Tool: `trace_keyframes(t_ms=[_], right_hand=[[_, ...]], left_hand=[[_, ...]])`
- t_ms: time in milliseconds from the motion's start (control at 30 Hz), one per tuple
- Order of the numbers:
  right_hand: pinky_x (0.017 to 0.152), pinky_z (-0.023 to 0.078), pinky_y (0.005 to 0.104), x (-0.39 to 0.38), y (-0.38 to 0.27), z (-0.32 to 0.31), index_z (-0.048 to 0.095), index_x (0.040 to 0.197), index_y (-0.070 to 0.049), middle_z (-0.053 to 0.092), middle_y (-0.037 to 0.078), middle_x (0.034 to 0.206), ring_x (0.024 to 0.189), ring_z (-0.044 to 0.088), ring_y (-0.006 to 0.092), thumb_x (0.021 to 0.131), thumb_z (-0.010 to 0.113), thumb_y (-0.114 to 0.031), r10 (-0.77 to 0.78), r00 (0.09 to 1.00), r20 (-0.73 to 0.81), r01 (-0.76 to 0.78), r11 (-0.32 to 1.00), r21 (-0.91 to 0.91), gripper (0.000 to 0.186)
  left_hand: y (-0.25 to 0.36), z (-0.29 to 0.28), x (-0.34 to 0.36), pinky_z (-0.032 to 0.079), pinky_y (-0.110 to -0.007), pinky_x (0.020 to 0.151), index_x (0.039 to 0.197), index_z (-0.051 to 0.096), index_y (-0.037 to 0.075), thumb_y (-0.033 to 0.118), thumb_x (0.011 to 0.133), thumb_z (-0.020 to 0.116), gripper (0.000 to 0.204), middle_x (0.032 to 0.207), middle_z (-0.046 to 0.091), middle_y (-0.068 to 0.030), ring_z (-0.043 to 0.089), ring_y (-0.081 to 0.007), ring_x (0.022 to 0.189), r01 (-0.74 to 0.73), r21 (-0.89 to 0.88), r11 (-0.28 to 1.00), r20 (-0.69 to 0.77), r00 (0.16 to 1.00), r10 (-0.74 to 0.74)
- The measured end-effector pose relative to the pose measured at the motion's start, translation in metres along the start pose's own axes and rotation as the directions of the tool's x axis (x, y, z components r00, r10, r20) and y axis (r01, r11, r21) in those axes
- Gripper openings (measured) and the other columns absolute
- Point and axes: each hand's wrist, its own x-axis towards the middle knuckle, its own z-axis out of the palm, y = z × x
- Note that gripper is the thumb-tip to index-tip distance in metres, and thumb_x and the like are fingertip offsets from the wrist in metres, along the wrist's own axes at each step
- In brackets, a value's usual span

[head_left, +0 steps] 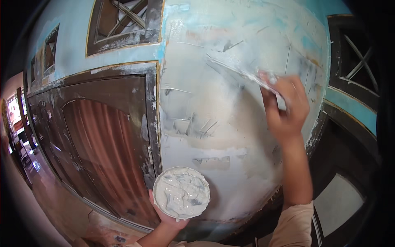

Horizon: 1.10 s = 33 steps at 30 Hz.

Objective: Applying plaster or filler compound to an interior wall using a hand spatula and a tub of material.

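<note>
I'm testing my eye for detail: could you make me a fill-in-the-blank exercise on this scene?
1. The left hand holds the bowl ____ (higher/lower) than the scraper.
2. The scraper, in the right hand, is ____ (clean/smeared).
3. The bowl's paste is ____ (red/whitish).
4. In the picture, the curtain hangs ____ (left/right) of the bowl.

Missing words: lower; smeared; whitish; left.

Off-white paste, reddish-brown curtain
</note>
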Motion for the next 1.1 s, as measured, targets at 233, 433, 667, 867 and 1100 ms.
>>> trace_keyframes(t_ms=[233, 433, 667, 867, 1100], right_hand=[[0.082, 0.052, 0.0358, 0.131, 0.058, 0.067, 0.071, 0.108, -0.013, 0.072, 0.009, 0.102, 0.091, 0.065, 0.0272, 0.082, 0.067, -0.005, -0.297, 0.944, 0.145, 0.326, 0.91, -0.256, 0.027], [0.087, 0.053, 0.0372, 0.182, 0.093, 0.115, 0.075, 0.1, -0.013, 0.073, 0.006, 0.1, 0.098, 0.066, 0.0262, 0.08, 0.067, -0.005, -0.215, 0.969, 0.124, 0.245, 0.91, -0.333, 0.023], [0.095, 0.05, 0.0387, 0.216, 0.124, 0.139, 0.073, 0.11, -0.01, 0.07, 0.01, 0.113, 0.109, 0.063, 0.0288, 0.084, 0.063, -0.008, -0.189, 0.951, 0.244, 0.274, 0.88, -0.388, 0.027], [0.097, 0.048, 0.0406, 0.232, 0.13, 0.139, 0.071, 0.109, -0.009, 0.068, 0.011, 0.113, 0.109, 0.061, 0.0305, 0.085, 0.063, -0.01, -0.15, 0.879, 0.453, 0.361, 0.83, -0.425, 0.025], [0.111, 0.036, 0.0486, 0.243, 0.091, 0.137, 0.066, 0.106, -0.014, 0.067, 0.007, 0.108, 0.113, 0.06, 0.0248, 0.09, 0.059, -0.013, 0.036, 0.75, 0.66, 0.494, 0.633, -0.596, 0.017]], left_hand=[[0.021, -0.021, 0.012, 0.033, -0.069, 0.106, 0.149, 0.041, 0.02, 0.079, 0.082, 0.042, 0.089, 0.152, 0.041, -0.0107, 0.042, -0.042, 0.133, -0.044, -0.052, 0.998, -0.004, 0.999, 0.043], [0.047, -0.039, 0.03, 0.029, -0.079, 0.101, 0.151, 0.037, 0.024, 0.081, 0.081, 0.041, 0.091, 0.155, 0.036, -0.0118, 0.038, -0.0466, 0.135, -0.024, -0.298, 0.954, 0.012, 1.0, 0.029], [0.071, -0.036, 0.053, 0.031, -0.08, 0.099, 0.151, 0.036, 0.025, 0.081, 0.081, 0.04, 0.09, 0.155, 0.035, -0.0107, 0.038, -0.0458, 0.136, -0.173, 0.044, 0.984, 0.069, 0.983, 0.17], [0.086, -0.022, 0.063, 0.032, -0.081, 0.097, 0.151, 0.035, 0.027, 0.083, 0.08, 0.04, 0.091, 0.155, 0.034, -0.0098, 0.039, -0.0469, 0.134, -0.16, 0.038, 0.986, 0.072, 0.985, 0.157], [0.092, -0.025, 0.066, 0.032, -0.079, 0.1, 0.151, 0.036, 0.027, 0.082, 0.082, 0.039, 0.088, 0.157, 0.033, -0.0091, 0.037, -0.0457, 0.136, -0.141, 0.013, 0.99, 0.054, 0.989, 0.14]])
